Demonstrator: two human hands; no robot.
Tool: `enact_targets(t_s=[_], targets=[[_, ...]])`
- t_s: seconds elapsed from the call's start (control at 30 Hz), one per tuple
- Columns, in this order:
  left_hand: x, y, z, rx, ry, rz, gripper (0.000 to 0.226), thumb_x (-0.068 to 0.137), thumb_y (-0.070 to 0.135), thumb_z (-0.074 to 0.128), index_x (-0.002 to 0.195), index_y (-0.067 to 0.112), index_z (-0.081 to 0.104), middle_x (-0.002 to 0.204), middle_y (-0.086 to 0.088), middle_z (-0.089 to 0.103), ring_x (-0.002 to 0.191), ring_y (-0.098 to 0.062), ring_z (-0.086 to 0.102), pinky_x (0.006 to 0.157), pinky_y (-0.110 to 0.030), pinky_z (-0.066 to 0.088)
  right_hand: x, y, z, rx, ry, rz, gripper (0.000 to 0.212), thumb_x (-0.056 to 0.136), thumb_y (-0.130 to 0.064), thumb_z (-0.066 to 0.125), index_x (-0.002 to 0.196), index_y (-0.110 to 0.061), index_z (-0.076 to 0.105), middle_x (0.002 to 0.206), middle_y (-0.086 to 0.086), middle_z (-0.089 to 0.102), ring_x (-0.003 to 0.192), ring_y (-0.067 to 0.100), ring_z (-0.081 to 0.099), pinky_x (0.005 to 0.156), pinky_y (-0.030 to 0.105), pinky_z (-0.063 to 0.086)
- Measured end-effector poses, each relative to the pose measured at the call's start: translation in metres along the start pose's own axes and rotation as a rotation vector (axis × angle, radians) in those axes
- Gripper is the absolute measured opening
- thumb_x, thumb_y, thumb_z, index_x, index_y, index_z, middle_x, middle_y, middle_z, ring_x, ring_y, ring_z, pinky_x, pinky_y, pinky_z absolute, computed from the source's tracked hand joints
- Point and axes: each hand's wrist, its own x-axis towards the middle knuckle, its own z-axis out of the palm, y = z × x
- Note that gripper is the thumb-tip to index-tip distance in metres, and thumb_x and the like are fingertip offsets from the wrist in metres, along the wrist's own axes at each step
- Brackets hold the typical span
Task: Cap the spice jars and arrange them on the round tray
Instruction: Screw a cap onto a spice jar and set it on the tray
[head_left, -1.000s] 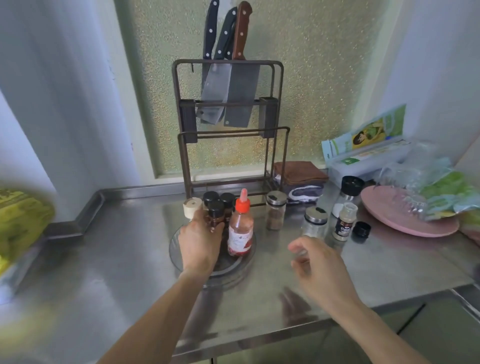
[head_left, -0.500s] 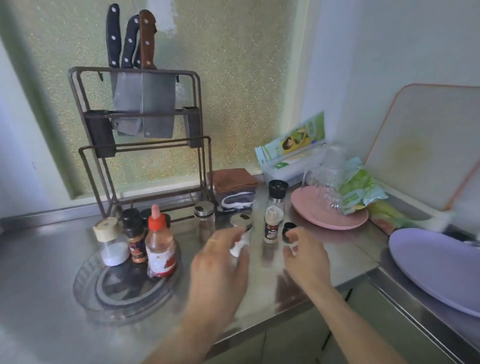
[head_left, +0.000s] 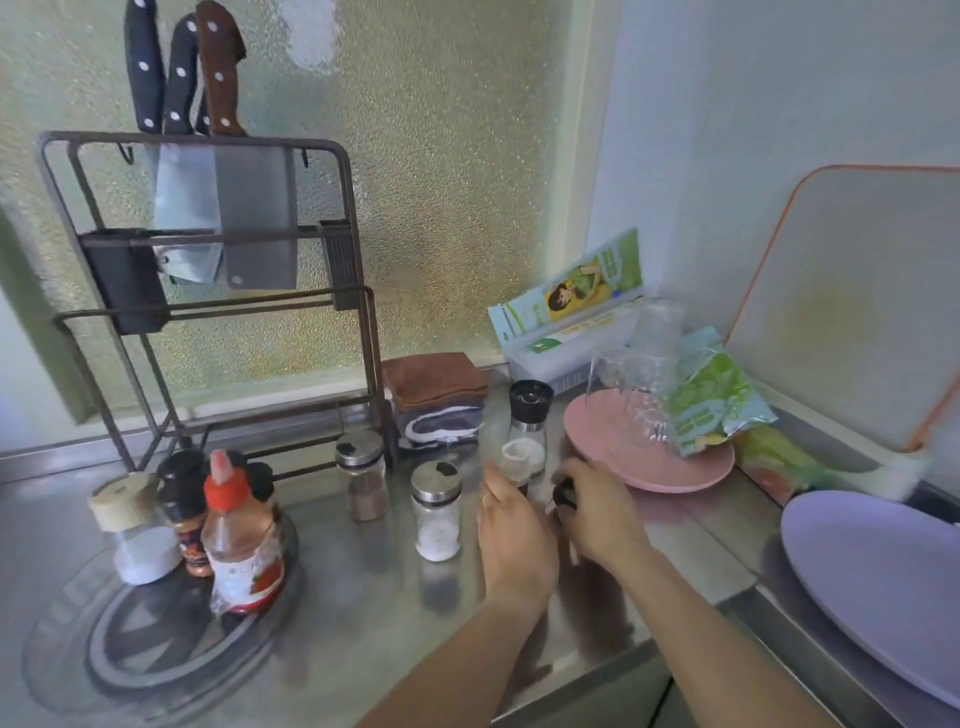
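A clear round tray (head_left: 67, 660) lies at the front left of the steel counter. On it stand a cork-lidded white jar (head_left: 136, 530), a black-capped chilli jar (head_left: 184, 514) and a red-capped sauce bottle (head_left: 240, 540). Two steel-lidded jars stand off the tray: one of brown spice (head_left: 363, 475), one of white grains (head_left: 436, 512). My left hand (head_left: 514, 535) wraps a small uncapped spice jar (head_left: 515, 460). Just right of it, my right hand (head_left: 597, 512) pinches a small black cap (head_left: 563, 496). A black-topped grinder (head_left: 529, 421) stands behind them.
A metal knife rack (head_left: 208, 291) with cleavers stands at the back left. Folded cloths (head_left: 436, 400) lie behind the jars. A pink plate (head_left: 649, 462) with plastic bags sits at right, a lilac plate (head_left: 883, 587) at far right, a cutting board (head_left: 857, 306) against the wall.
My left hand left the jars on the tray and moved right to grasp the small uncapped jar. My right hand reached forward and picked up the black cap. My view turned right.
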Motion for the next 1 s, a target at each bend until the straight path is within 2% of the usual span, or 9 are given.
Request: enact_targets(t_s=[0.13,0.23,0.33,0.5,0.6,0.7,0.83,0.93,1.0], targets=[[-0.009,0.009,-0.015,-0.011,-0.003,0.063,0.029,0.101,0.014,0.054,0.127,0.009,0.045,0.119,-0.016,0.065,0.112,-0.036,0.062,0.087,-0.040,0.045,-0.017,-0.008,-0.043,0.445,0.274,0.134,0.031,0.077,-0.012,0.082,0.101,-0.019,0.064,0.093,-0.003,0.068,0.083,0.019,0.067,0.076,0.029,0.052],[-0.032,0.008,-0.027,-0.076,0.038,0.151,0.034,0.098,0.023,0.063,0.129,0.016,0.051,0.112,-0.008,0.069,0.104,-0.029,0.065,0.080,-0.035,0.045,-0.042,-0.029,-0.081,0.819,0.270,0.028,0.035,0.080,0.006,0.076,0.103,-0.019,0.070,0.099,-0.007,0.073,0.085,0.006,0.069,0.075,0.012,0.052],[-0.054,0.002,-0.049,-0.146,0.084,0.202,0.036,0.093,0.030,0.069,0.125,0.027,0.054,0.103,0.004,0.072,0.095,-0.021,0.068,0.079,-0.038,0.053,-0.069,-0.056,-0.096,0.859,0.136,-0.126,0.028,0.080,0.008,0.078,0.098,-0.012,0.075,0.095,-0.006,0.078,0.088,0.002,0.072,0.079,0.013,0.055],[-0.085,-0.018,-0.107,-0.128,0.178,0.246,0.029,0.088,0.026,0.075,0.113,0.024,0.060,0.089,0.012,0.068,0.086,-0.016,0.065,0.069,-0.023,0.038,-0.103,-0.103,-0.084,0.695,0.000,-0.242,0.028,0.076,-0.003,0.085,0.094,-0.020,0.074,0.096,-0.002,0.077,0.089,0.008,0.072,0.080,0.021,0.057],[-0.104,-0.043,-0.148,-0.100,0.190,0.237,0.030,0.086,0.024,0.076,0.112,0.024,0.063,0.090,0.012,0.070,0.086,-0.014,0.064,0.070,-0.023,0.038,-0.120,-0.137,-0.075,0.563,-0.113,-0.357,0.034,0.077,-0.001,0.083,0.101,-0.023,0.072,0.101,-0.005,0.076,0.089,0.003,0.072,0.082,0.015,0.056],[-0.118,-0.076,-0.184,-0.064,0.195,0.211,0.031,0.083,0.023,0.077,0.111,0.025,0.065,0.094,0.012,0.070,0.087,-0.013,0.064,0.072,-0.023,0.040,-0.131,-0.175,-0.070,0.288,-0.258,-0.488,0.043,0.080,-0.012,0.081,0.117,-0.030,0.071,0.113,-0.008,0.074,0.100,0.005,0.072,0.094,0.026,0.058],[-0.130,-0.117,-0.216,-0.056,0.195,0.150,0.031,0.081,0.029,0.077,0.110,0.029,0.068,0.095,0.013,0.073,0.088,-0.010,0.066,0.075,-0.027,0.048,-0.140,-0.228,-0.059,-0.148,-0.388,-0.653,0.041,0.087,-0.022,0.077,0.127,-0.028,0.067,0.123,-0.003,0.069,0.108,0.018,0.067,0.098,0.037,0.055],[-0.135,-0.134,-0.230,-0.088,0.174,0.130,0.032,0.081,0.031,0.077,0.112,0.031,0.069,0.094,0.013,0.074,0.086,-0.007,0.067,0.079,-0.030,0.054,-0.144,-0.257,-0.044,-0.310,-0.449,-0.716,0.033,0.090,-0.023,0.072,0.123,-0.024,0.067,0.115,0.001,0.066,0.104,0.022,0.064,0.087,0.033,0.050],[-0.136,-0.141,-0.235,-0.101,0.165,0.128,0.031,0.081,0.032,0.077,0.111,0.032,0.068,0.092,0.013,0.074,0.084,-0.005,0.067,0.078,-0.031,0.056,-0.148,-0.270,-0.038,-0.420,-0.410,-0.697,0.026,0.092,-0.039,0.067,0.104,-0.016,0.067,0.098,0.004,0.066,0.090,0.025,0.062,0.069,0.034,0.044]])
